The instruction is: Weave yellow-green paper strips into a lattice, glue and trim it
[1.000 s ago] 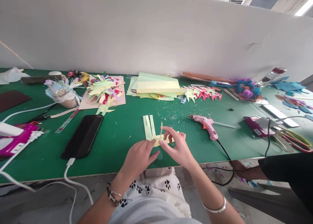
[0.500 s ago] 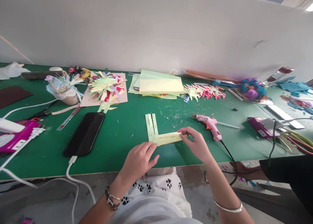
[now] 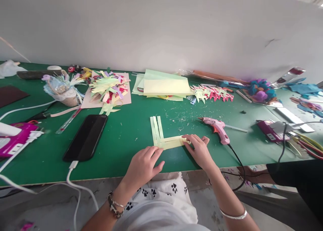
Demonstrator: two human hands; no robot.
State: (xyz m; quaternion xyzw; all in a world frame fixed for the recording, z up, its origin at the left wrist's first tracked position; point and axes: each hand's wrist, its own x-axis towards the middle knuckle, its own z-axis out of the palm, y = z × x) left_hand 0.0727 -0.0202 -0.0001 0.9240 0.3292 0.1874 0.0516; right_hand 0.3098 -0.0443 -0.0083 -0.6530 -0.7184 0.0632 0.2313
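Pale yellow-green paper strips lie on the green table in an L shape, some pointing away from me and others running to the right. Where they meet, the fingertips of my left hand press on the lower edge, with the thumb held apart. At the right end of the strips, my right hand has its thumb and index finger closed on the paper, while its other fingers are partly bent. A pink glue gun lies to the right of my right hand, a clear glue stick in its back.
A black phone on a white cable lies at the left. Farther back are a pile of cut strips, paper sheets and a woven paper piece. Magenta power strips sit at both sides. Another person's dark clothing shows at lower right.
My right hand has shifted slightly on the right end of the strips, and its outer fingers have moved. The left hand keeps its place. The view has shifted a little.
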